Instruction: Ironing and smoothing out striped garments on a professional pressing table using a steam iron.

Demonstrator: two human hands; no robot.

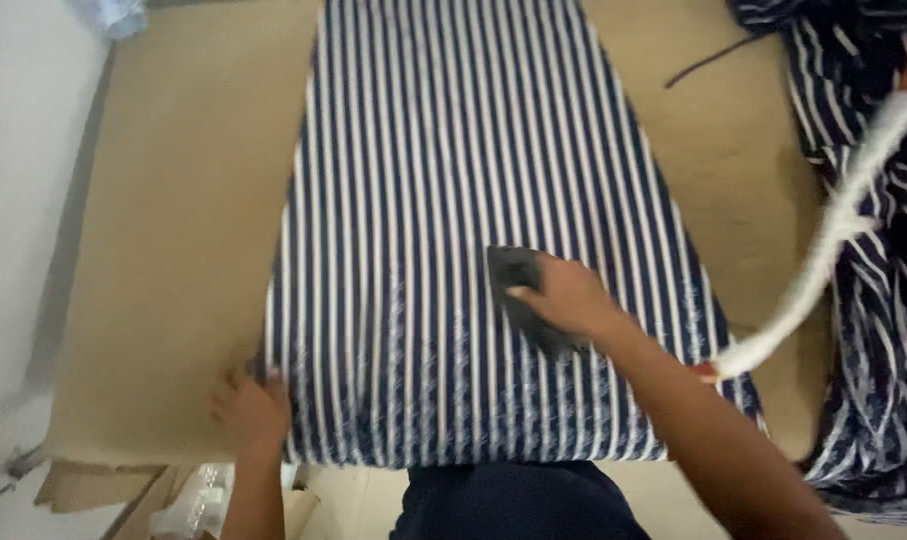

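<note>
Head view, looking straight down: a navy and white striped cloth lies flat and lengthwise on a tan padded work surface. All positions below are given relative to this cloth.

The right hand rests on the cloth, near its right half and toward its near end, fingers clenched around a dark iron pressed flat on the fabric. A white braided cord, blurred, runs from beside the right forearm up and away past the cloth's right edge.

The left hand sits at the cloth's near left corner, fingers touching the edge; whether it pinches the fabric cannot be told.

Right of the cloth, more striped fabric is heaped at the surface's edge, with a thin black cable near it. Left of the cloth, beyond the bare padding, stands a white wall. Below the near left corner, a clear plastic bottle shows.
</note>
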